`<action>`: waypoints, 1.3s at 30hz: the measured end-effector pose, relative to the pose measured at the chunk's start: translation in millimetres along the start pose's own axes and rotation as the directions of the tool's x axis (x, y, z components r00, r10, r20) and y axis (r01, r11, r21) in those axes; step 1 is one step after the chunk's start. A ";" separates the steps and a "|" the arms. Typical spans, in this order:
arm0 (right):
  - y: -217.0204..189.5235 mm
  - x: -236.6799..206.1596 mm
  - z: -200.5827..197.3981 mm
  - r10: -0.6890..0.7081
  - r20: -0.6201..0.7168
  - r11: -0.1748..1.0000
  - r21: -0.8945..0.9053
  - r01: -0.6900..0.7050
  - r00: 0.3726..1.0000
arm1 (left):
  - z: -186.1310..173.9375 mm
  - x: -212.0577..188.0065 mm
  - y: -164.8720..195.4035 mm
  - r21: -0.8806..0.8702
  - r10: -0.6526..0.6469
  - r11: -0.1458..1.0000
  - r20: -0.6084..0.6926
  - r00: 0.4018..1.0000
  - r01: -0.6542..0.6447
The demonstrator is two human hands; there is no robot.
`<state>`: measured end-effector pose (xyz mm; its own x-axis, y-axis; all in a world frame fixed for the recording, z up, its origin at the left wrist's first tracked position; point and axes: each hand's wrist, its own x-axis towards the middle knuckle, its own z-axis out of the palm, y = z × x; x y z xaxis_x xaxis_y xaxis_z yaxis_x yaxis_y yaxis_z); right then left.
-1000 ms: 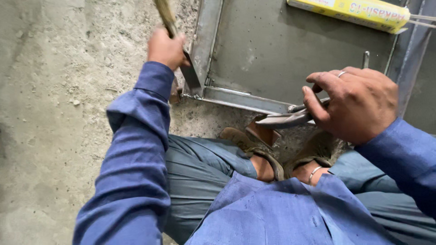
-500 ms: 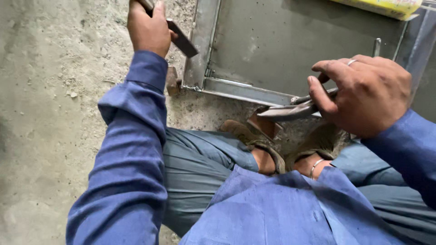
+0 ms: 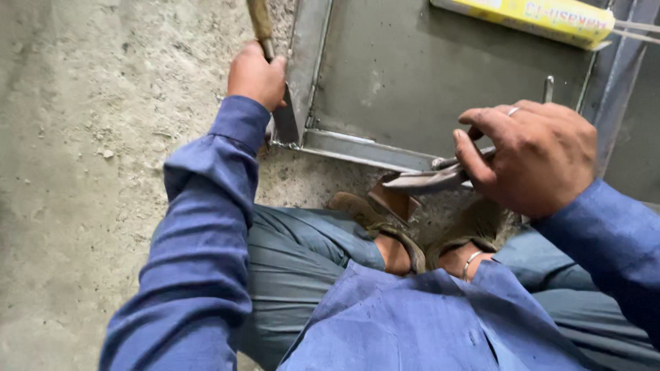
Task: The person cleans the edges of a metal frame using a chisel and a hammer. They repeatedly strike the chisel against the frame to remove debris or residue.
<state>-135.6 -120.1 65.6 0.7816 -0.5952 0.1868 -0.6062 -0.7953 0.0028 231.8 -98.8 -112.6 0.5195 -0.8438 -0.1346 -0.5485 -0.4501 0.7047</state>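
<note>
Nearest the camera, blue sleeves reach forward over crouched knees and brown sandals [image 3: 385, 220]. The right hand [image 3: 533, 158], bent at the wrist with a ring on one finger, is closed around grey metal pliers [image 3: 430, 180], whose tips point left just below the lower rail of the metal frame [image 3: 364, 148]. Farther out, the left hand [image 3: 256, 74] is fisted around a wooden-handled tool [image 3: 261, 24], probably a hammer, its head against the frame's corner on the concrete floor [image 3: 89, 137]. Beyond lies a yellow tube [image 3: 529, 17].
</note>
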 end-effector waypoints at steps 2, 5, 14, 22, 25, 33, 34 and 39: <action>-0.1 0.0 0.0 -0.002 -0.014 1.000 0.027 0.003 1.000 | 0.0 -1.0 2.7 -0.179 0.023 0.983 -0.036 0.999 -0.029; -0.3 0.3 -0.7 -0.022 -0.047 0.997 0.073 0.025 0.999 | 2.3 -1.5 4.8 -0.380 0.020 0.922 -0.151 0.988 -0.077; -1.6 2.5 -3.4 -0.007 -0.020 0.997 0.082 0.008 1.000 | 6.5 -3.3 7.8 -0.217 0.167 0.950 -0.255 0.952 -0.225; -2.3 2.3 -4.5 -0.008 -0.003 0.999 0.043 0.008 1.000 | -3.9 -4.8 11.0 0.075 0.067 0.995 -0.024 0.997 -0.065; -1.8 2.5 -3.8 -0.012 -0.017 0.999 0.046 0.012 1.000 | 4.5 -4.4 9.3 -0.351 -0.144 0.934 -0.209 0.967 0.063; 1.1 0.6 1.4 -0.012 -0.011 0.999 0.047 0.013 1.000 | 8.3 -3.6 4.7 0.109 0.043 0.993 -0.079 0.996 -0.034; 1.5 -0.1 2.0 -0.008 -0.016 0.998 0.059 0.009 1.000 | 6.4 -4.0 5.0 -0.055 -0.031 0.998 -0.121 0.992 0.024; 3.0 -3.8 4.7 -0.012 -0.003 1.000 0.026 0.013 1.000 | 0.4 -6.5 11.8 0.050 0.029 0.999 -0.177 0.984 -0.020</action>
<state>-139.8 -120.8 60.4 0.7886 -0.5848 0.1897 -0.5924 -0.8054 -0.0202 221.6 -98.8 -103.7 0.6112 -0.7914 0.0113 -0.5908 -0.4467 0.6719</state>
